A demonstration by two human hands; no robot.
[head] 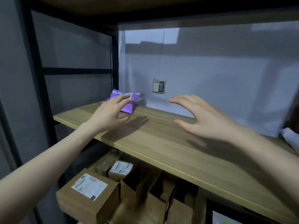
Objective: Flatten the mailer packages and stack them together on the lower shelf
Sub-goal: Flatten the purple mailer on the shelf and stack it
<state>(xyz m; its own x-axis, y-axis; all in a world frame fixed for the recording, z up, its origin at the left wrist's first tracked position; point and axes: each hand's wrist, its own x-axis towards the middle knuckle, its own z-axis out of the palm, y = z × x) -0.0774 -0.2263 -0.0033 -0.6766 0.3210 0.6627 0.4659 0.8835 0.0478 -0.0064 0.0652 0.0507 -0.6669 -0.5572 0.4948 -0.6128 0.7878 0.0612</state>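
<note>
A puffy purple mailer package with a white label sits at the back left of the wooden shelf. My left hand is stretched over the shelf, its fingers spread and its fingertips touching the package's top and front without a closed grip. My right hand hovers open above the shelf's middle, fingers spread and curved, well to the right of the package and holding nothing. A white mailer edge peeks in at the far right.
Below the wooden shelf, the lower shelf holds several brown cardboard boxes with white labels and brown paper bags. A black metal frame post stands on the left. A wall socket is on the white back wall.
</note>
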